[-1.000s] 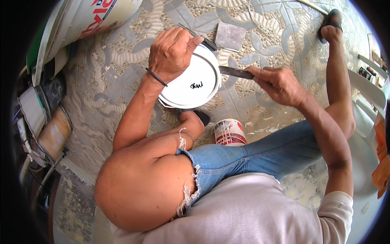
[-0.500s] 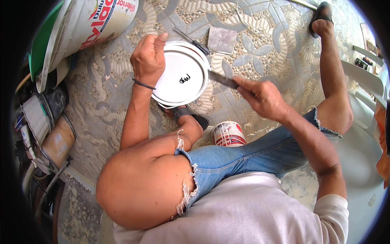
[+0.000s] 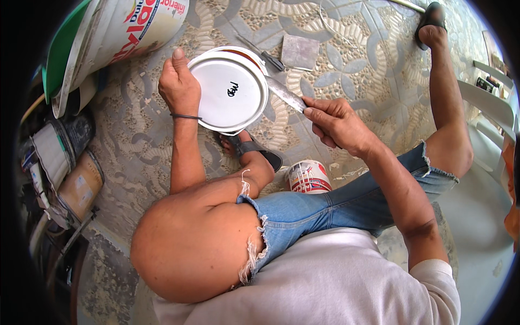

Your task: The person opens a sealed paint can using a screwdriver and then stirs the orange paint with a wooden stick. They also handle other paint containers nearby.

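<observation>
A white round bucket (image 3: 251, 111) with a marked lid (image 3: 216, 89) stands at the upper centre; a reddish-brown crescent shows at the lid's upper right. My left hand (image 3: 179, 86) is closed on the left edge of the lid and rim, thumb raised, a black band at the wrist. My right hand (image 3: 338, 124) grips a flat metal blade (image 3: 284, 93), its far end against the bucket's right rim. A black-handled tool (image 3: 271, 60) and a grey square tile (image 3: 300, 51) lie just beyond the bucket.
A large printed white bucket (image 3: 124, 38) and stacked containers (image 3: 76, 179) are at the left. A small red-and-white pail (image 3: 307, 174) sits beside my legs. A pale plastic chair (image 3: 485, 105) is at the right; a thin cord (image 3: 333, 30) lies on the patterned floor (image 3: 336, 81).
The bucket and my left hand have moved left. My right hand has turned the blade, whose lighter face now shows, and the reddish-brown crescent at the lid's edge is more visible.
</observation>
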A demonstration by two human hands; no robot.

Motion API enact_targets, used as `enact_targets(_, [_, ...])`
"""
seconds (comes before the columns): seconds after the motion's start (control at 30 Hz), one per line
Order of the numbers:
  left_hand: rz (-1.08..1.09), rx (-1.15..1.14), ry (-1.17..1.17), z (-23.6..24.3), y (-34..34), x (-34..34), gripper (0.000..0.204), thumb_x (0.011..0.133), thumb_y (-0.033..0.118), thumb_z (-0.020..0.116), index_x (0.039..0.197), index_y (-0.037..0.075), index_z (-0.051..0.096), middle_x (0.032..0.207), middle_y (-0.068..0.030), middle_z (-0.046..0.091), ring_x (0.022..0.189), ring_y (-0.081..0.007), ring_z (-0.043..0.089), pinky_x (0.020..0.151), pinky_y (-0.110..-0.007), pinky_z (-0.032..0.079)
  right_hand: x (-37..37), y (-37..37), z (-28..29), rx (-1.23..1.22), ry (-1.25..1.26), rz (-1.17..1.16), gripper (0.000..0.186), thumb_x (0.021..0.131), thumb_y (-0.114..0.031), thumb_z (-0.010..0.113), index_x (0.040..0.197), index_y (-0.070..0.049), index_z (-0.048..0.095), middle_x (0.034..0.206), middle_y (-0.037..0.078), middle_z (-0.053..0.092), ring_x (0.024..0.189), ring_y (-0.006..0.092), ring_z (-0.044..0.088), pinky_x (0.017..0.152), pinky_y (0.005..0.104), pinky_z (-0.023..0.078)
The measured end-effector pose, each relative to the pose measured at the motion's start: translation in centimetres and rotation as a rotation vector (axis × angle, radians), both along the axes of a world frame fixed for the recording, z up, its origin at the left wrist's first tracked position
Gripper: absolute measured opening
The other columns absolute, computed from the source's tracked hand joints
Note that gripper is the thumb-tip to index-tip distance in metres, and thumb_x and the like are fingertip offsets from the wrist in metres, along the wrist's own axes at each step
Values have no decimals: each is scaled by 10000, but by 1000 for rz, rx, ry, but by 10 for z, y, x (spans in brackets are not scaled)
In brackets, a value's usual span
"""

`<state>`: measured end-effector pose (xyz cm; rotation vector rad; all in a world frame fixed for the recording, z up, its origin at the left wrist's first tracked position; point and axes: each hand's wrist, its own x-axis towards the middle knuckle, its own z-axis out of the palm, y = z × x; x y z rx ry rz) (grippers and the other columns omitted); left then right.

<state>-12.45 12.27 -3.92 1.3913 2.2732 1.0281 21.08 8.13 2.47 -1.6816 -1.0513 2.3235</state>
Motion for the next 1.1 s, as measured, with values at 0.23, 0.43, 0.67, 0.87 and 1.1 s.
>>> enact_targets(0.23, [-19,-25,-135,1,-7,-8,671,1062,588,568,804,-26,654,645,-114,603,646,-195,554,633,-395,477,-15,-44,8,775,-371,388,371,1003,-132,675,1369,-72,677,950,216,731,798,404,729,665,457,554])
enact_targets(0.43, [49,9,-211,1,-6,0,635,1059,556,602,814,-26,665,667,-84,625,678,-164,565,639,-374,489,-27,-87,-15,234,-44,-55,454,1058,-209,642,1466,-18,591,782,118,716,637,179,671,568,361,505])
enact_targets(0.67, [87,150,-464,7,-15,-5,566,1091,499,579,826,3,643,731,-22,597,724,-117,533,670,-310,480,-31,-94,-5,263,-46,-27,452,1068,-223,615,1474,-28,582,739,134,684,653,296,689,614,396,535])
enact_targets(0.87, [42,288,-445,13,-26,-13,542,1118,452,545,801,16,601,759,-19,582,739,-121,512,701,-288,440,-38,-108,-2,640,-243,222,435,1038,-178,613,1439,-21,555,1032,241,726,859,450,715,768,528,569])
enact_targets(1.1, [26,454,-407,21,-36,-5,511,1143,381,497,753,51,503,733,-27,516,705,-130,444,661,-308,391,-39,-106,6,280,-204,186,347,1042,-231,626,1285,17,613,798,245,700,747,455,697,681,521,537])
